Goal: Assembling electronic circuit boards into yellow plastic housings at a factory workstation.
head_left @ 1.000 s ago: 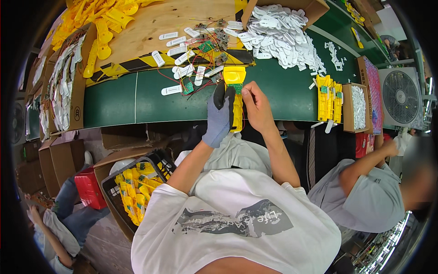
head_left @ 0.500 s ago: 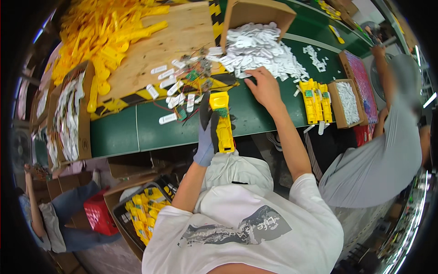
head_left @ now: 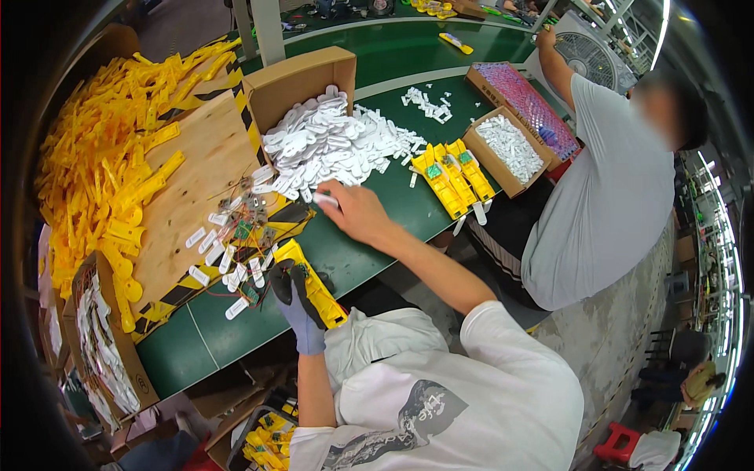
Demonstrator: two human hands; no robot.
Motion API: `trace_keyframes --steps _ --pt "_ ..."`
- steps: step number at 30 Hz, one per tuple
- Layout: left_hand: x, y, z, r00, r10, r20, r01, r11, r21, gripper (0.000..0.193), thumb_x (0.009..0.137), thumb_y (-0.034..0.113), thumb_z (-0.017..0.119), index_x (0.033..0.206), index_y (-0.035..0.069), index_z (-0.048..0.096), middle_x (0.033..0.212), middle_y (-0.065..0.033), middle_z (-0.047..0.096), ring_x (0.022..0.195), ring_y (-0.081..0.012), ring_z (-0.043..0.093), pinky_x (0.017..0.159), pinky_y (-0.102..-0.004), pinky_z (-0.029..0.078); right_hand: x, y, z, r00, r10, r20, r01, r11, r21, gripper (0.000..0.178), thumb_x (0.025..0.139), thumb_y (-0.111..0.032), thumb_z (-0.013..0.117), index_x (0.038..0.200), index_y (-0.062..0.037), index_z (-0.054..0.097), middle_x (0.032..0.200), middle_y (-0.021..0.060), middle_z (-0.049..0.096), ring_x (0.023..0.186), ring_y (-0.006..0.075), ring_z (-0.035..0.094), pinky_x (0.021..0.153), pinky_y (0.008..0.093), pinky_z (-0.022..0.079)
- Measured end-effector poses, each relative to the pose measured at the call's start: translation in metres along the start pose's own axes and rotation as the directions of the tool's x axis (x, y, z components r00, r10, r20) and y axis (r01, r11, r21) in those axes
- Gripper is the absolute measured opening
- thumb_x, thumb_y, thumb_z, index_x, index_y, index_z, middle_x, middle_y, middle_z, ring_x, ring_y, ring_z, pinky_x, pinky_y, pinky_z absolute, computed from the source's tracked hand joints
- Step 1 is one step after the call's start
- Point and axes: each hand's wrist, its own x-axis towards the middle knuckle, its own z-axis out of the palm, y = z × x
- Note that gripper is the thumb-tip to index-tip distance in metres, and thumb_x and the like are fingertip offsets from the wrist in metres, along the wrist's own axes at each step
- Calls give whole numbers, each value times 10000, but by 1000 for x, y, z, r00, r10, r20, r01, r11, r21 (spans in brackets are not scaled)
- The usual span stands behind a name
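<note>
My left hand [head_left: 294,302], in a grey-blue glove, grips a long yellow plastic housing [head_left: 314,284] lying on the green table [head_left: 353,259] near its front edge. My bare right hand [head_left: 353,210] reaches forward to the near edge of a heap of white plastic pieces [head_left: 330,145] and pinches one white piece [head_left: 324,199] between its fingers. Small green circuit boards with wires [head_left: 247,228] and a few white pieces lie just left of the housing.
A big pile of yellow housings [head_left: 94,173] covers the left, beside a plywood board [head_left: 196,188]. A cardboard box [head_left: 294,78] stands behind the white heap. Three assembled yellow units [head_left: 452,177] and boxes of parts [head_left: 510,149] lie right, by a seated person [head_left: 605,180].
My right hand left the yellow housing and reached out to the white heap, taking a white piece. My left hand stays on the housing. The view swung left and forward.
</note>
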Motion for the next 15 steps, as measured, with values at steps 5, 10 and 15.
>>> trace_keyframes --steps 5,10,15 --pt "4 -7 -7 1000 -16 27 15 999 33 193 900 178 502 1068 98 449 822 -47 499 589 -141 556 479 -247 456 -36 -33 -14 935 184 303 -329 766 552 150 832 -129 627 941 -31 594 758 28 644 669 84 601 573 208 453" --pt "11 -29 -23 991 124 -51 -113 978 177 168 890 120 545 1035 36 535 936 -25 557 844 -101 519 738 -252 434 -54 -31 -4 767 110 632 -624 353 697 103 850 -104 600 901 -17 623 719 54 641 643 94 612 563 208 478" --pt "10 -21 -8 995 93 42 -96 993 75 130 888 76 515 1013 41 522 895 -14 528 777 -74 475 673 -231 411 -50 -32 5 813 96 574 -553 434 711 123 869 -147 582 831 -30 581 671 -7 544 566 43 486 523 176 376"
